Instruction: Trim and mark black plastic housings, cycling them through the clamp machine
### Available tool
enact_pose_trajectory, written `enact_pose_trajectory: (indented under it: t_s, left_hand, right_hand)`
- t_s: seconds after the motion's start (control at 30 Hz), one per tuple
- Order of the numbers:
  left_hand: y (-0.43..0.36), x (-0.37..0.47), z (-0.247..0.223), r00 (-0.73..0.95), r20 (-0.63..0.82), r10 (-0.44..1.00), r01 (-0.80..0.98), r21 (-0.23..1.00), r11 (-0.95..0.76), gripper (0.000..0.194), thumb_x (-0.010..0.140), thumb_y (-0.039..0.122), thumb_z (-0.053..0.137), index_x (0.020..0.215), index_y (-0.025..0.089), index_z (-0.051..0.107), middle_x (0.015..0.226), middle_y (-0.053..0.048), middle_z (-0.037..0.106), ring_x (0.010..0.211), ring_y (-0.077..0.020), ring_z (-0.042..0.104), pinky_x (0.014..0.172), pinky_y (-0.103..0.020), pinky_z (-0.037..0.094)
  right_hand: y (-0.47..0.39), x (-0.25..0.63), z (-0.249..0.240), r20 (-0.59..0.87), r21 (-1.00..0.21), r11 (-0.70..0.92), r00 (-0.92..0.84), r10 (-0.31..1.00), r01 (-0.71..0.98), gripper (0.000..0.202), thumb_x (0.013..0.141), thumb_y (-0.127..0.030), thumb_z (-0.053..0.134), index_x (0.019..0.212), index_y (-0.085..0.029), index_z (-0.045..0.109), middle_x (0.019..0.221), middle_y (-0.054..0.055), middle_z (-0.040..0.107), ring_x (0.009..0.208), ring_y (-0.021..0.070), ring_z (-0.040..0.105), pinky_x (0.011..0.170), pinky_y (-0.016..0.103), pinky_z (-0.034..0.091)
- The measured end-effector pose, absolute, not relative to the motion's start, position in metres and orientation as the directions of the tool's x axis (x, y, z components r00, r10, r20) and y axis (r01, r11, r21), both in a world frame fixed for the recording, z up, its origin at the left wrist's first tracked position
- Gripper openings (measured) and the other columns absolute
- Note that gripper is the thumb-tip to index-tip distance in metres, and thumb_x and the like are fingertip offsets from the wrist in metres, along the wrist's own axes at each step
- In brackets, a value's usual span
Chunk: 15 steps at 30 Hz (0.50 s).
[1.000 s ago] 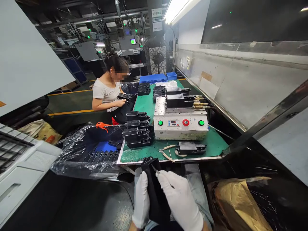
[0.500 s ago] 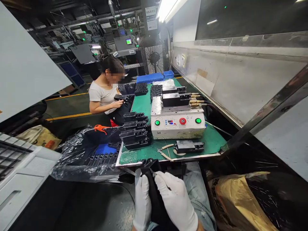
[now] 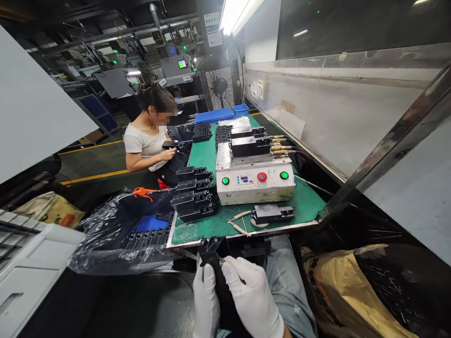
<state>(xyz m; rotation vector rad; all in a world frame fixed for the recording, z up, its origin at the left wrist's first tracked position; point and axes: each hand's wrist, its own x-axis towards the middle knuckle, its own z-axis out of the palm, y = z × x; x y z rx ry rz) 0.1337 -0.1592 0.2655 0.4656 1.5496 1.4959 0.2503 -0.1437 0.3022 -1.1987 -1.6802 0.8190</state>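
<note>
In white gloves, both my hands are in front of my lap, just below the table's near edge. My left hand is closed around a black plastic housing, its end with small lugs pointing away from me. My right hand is closed in a pinch against the housing's right side. A small shiny tip shows at its fingertips, too little to name. On the table ahead lie cutting pliers with pale handles and another black housing.
A white machine with buttons stands on the green table. Stacked black housings are to its left. A plastic-lined bin stands at left, with an orange air gun above. Another person sits beyond, holding a black part. A yellow sack is at right.
The view has shifted slightly, so the surroundings sit a little further left. Both hands keep their hold, and the right fingertips are slightly lower along the housing's side.
</note>
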Motion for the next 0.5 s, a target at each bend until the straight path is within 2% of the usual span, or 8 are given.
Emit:
enact_pose_trajectory:
  t_s: [0.23, 0.3, 0.37, 0.5]
  left_hand:
    - [-0.159, 0.133, 0.271, -0.588, -0.216, 0.779, -0.175, 0.975, 0.138, 0.068, 0.054, 0.070, 0.083, 0.101, 0.022, 0.073, 0.109, -0.012, 0.078, 0.126, -0.0390, 0.061, 0.112, -0.046, 0.047]
    - [-0.161, 0.132, 0.268, -0.586, -0.192, 0.787, -0.140, 0.981, 0.135, 0.072, 0.051, 0.073, 0.083, 0.102, 0.023, 0.073, 0.108, -0.013, 0.078, 0.125, -0.0402, 0.061, 0.112, -0.047, 0.046]
    - [-0.164, 0.131, 0.262, -0.581, -0.153, 0.799, -0.084, 0.988, 0.128, 0.076, 0.048, 0.074, 0.083, 0.102, 0.022, 0.074, 0.104, -0.013, 0.079, 0.115, -0.0405, 0.066, 0.109, -0.047, 0.048]
    - [-0.163, 0.123, 0.254, -0.579, 0.004, 0.816, 0.037, 0.999, 0.021, 0.083, 0.045, 0.076, 0.083, 0.108, 0.022, 0.075, 0.106, -0.014, 0.079, 0.105, -0.0387, 0.069, 0.103, -0.045, 0.051]
  right_hand:
    - [-0.142, 0.253, 0.299, 0.206, -0.947, 0.215, -0.063, 0.977, 0.239, 0.043, 0.107, -0.039, 0.044, 0.075, -0.020, 0.066, 0.071, 0.003, 0.065, 0.066, 0.0151, 0.062, 0.067, 0.024, 0.049]
    - [-0.142, 0.255, 0.301, 0.195, -0.958, 0.202, -0.054, 0.979, 0.206, 0.044, 0.106, -0.041, 0.044, 0.075, -0.020, 0.068, 0.070, 0.003, 0.066, 0.068, 0.0159, 0.064, 0.068, 0.023, 0.051]
    - [-0.143, 0.255, 0.300, 0.162, -0.974, 0.167, -0.048, 0.986, 0.152, 0.045, 0.105, -0.043, 0.045, 0.077, -0.020, 0.070, 0.071, 0.004, 0.068, 0.070, 0.0166, 0.066, 0.068, 0.023, 0.052]
    - [-0.146, 0.249, 0.292, 0.049, -0.998, 0.051, -0.062, 0.997, 0.035, 0.045, 0.103, -0.050, 0.048, 0.086, -0.020, 0.076, 0.081, 0.005, 0.074, 0.079, 0.0191, 0.070, 0.074, 0.024, 0.056]
